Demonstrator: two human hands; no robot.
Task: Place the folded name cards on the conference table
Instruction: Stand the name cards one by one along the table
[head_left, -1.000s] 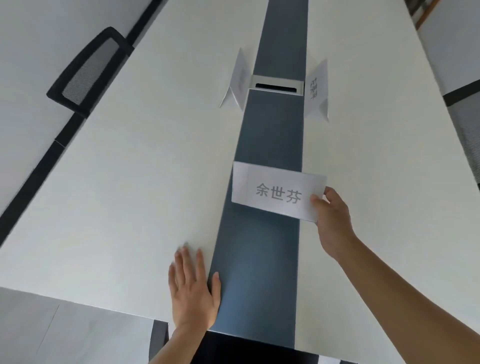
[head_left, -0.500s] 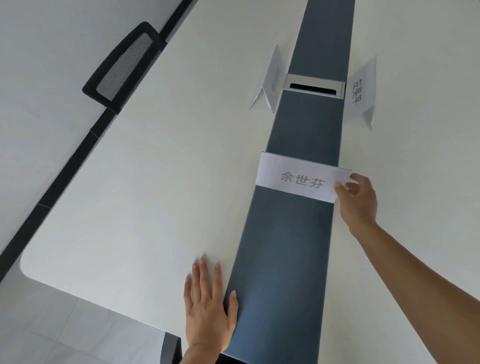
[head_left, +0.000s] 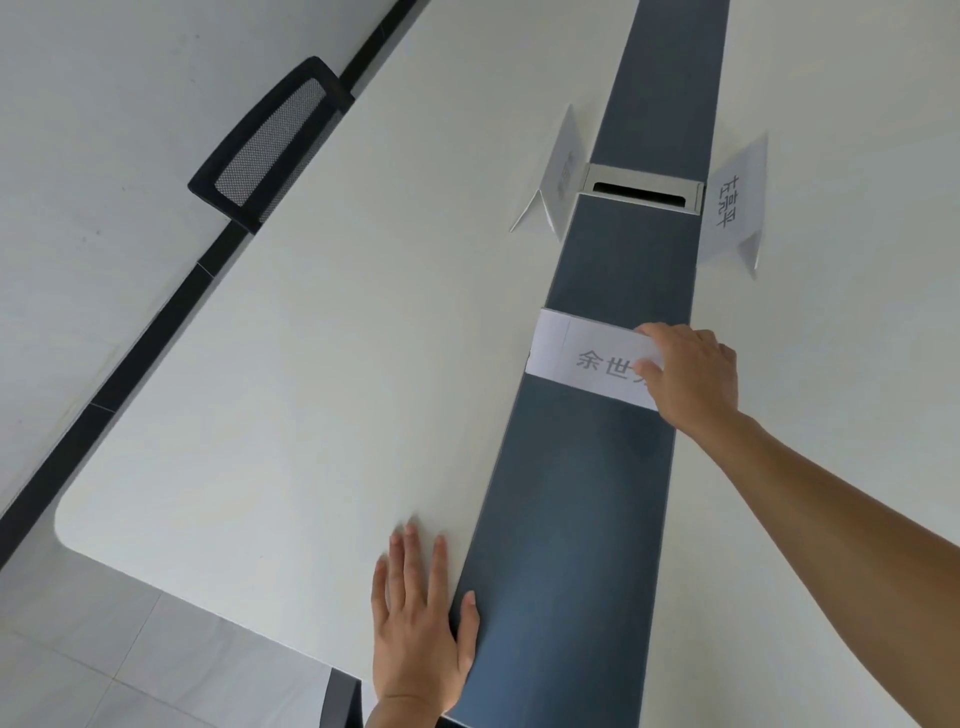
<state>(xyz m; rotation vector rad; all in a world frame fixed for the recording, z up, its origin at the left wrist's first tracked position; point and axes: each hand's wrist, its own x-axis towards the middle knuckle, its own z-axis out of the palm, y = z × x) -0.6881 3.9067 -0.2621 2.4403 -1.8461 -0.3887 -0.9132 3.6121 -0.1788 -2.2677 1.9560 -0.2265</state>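
A white folded name card (head_left: 582, 353) with grey printed characters stands across the dark blue centre strip (head_left: 576, 519) of the white conference table (head_left: 311, 364). My right hand (head_left: 691, 374) grips its right end, thumb over the printed face and fingers over the top fold, hiding the last character. My left hand (head_left: 418, 623) lies flat on the table at the near edge, fingers straight, thumb on the strip. Farther along, two more folded name cards stand either side of the strip: one on the left (head_left: 558, 176), one on the right (head_left: 737, 202).
A silver cable box (head_left: 641, 187) with a dark slot sits in the strip between the two far cards. A black mesh-backed chair (head_left: 270, 145) is tucked at the table's left side. Grey floor tiles (head_left: 104, 649) show beyond the rounded near-left corner.
My right hand has moved from the card's right edge further over its right end, covering part of the text. The view shifted closer and leftward. My left hand stays flat.
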